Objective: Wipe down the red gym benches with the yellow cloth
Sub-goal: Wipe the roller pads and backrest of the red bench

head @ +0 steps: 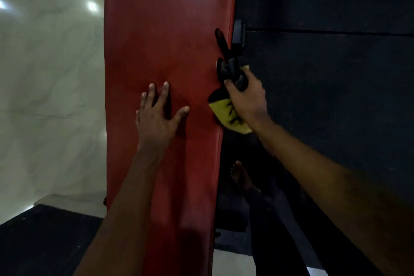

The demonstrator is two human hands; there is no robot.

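A long red padded gym bench (165,36) runs up the middle of the head view. My left hand (156,116) lies flat on its pad with the fingers spread. At the bench's right edge my right hand (245,96) is closed on the yellow cloth (230,117), which has black markings and bunches out above and below my fist. The cloth presses against the side edge of the pad. A black part of the cloth or a strap (224,51) sticks up past my fingers.
Pale glossy floor (49,74) lies left of the bench, dark rubber matting (324,74) to the right. A black bracket (238,33) juts from the bench's right side. My bare foot (242,177) stands on the mat close to the bench.
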